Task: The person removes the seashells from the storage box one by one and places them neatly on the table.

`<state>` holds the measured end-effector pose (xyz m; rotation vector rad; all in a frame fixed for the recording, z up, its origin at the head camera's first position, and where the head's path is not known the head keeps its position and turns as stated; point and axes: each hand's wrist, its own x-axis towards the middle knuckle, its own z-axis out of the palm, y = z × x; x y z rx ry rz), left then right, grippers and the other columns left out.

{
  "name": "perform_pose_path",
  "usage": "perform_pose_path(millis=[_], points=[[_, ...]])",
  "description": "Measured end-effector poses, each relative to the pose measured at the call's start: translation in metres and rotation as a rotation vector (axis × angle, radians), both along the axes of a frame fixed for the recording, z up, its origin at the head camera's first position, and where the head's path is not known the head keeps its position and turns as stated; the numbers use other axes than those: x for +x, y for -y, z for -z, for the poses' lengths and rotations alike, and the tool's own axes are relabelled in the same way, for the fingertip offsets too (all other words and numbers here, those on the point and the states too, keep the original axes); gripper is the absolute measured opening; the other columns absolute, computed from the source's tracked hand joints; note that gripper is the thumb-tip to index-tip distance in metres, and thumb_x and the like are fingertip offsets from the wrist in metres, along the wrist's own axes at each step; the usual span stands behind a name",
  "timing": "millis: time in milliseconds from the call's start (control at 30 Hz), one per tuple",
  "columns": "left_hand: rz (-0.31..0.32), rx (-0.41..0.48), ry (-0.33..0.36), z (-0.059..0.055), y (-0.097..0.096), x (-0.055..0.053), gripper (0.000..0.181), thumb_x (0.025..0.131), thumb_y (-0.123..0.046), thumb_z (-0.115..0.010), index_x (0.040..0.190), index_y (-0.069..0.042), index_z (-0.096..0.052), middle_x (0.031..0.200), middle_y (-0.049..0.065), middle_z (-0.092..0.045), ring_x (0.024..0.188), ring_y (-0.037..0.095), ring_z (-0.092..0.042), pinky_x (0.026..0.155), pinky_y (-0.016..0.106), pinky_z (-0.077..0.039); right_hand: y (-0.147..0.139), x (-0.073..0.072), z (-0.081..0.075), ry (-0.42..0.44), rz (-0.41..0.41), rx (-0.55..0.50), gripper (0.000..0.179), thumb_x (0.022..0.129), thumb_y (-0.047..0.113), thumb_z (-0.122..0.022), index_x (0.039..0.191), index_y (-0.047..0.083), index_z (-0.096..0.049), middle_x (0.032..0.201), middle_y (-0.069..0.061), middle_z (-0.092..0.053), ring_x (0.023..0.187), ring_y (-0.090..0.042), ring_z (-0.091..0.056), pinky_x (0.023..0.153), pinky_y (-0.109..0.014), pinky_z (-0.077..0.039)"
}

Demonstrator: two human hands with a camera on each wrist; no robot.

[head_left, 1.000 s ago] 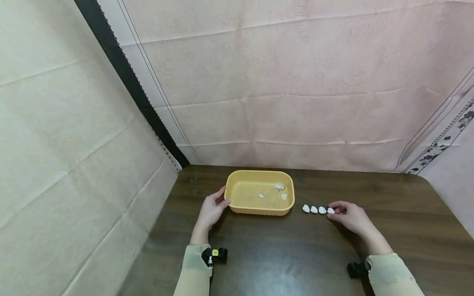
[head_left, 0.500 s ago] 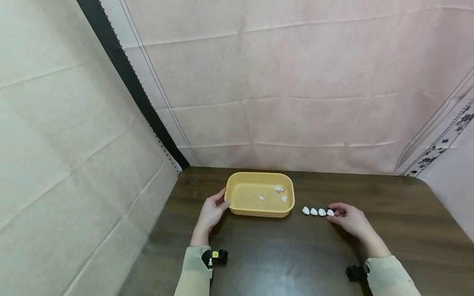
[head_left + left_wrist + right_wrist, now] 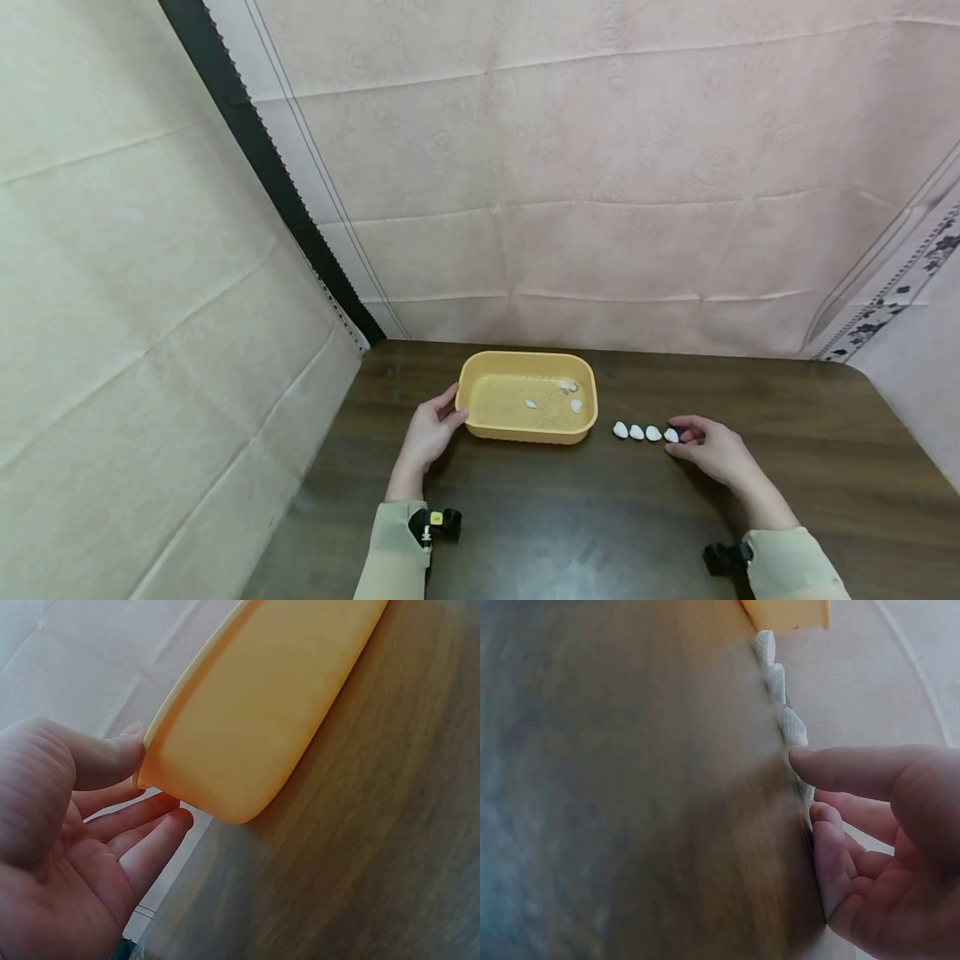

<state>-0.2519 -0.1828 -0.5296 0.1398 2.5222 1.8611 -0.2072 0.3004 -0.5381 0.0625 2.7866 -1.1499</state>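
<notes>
While the row of four shells (image 3: 637, 432) on the table (image 3: 570, 517) looks unchanged over the last second, its spacing seemingly settled, the right hand (image 3: 708, 454) curls thumb and fingers around the rightmost shell (image 3: 672, 435); the left hand (image 3: 430, 429) pinches the yellow tub (image 3: 525, 435) nearby.

End shell (image 3: 808, 793) partly hidden by right hand (image 3: 708, 450), right wrist view.
Tray (image 3: 225, 735) cut off by top edge, both wrist views; table (image 3: 630, 787) blurred, right wrist; specks (image 3: 551, 415) in tray too small to be identified.
</notes>
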Motion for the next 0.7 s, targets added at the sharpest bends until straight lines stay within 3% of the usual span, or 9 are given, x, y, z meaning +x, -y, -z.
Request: perform_pose_path(millis=[467,700], points=[[0.018,0.024,-0.009,0.003,0.002,0.0,0.056,0.105,-0.004,-0.067,0.158,-0.001,-0.049,0.161,0.019,-0.05,0.144,0.036,-0.052,0.113,0.047,-0.049,-0.009,0.006,0.0,0.016,-0.036,-0.13,0.058,0.098,0.033,-0.082,0.142,0.0,-0.064,0.119,-0.015,-0.068,0.105,-0.027,-0.064,0.082,-0.033,-0.055],[0.01,0.014,0.005,0.004,0.001,-0.001,0.056,0.105,-0.003,-0.067,0.158,-0.002,-0.05,0.16,0.018,-0.051,0.144,0.036,-0.053,0.113,0.047,-0.049,-0.012,0.008,0.0,0.012,-0.032,-0.19,0.057,0.098,0.029,-0.081,0.143,-0.002,-0.063,0.121,-0.015,-0.07,0.103,-0.024,-0.066,0.077,-0.027,-0.057]])
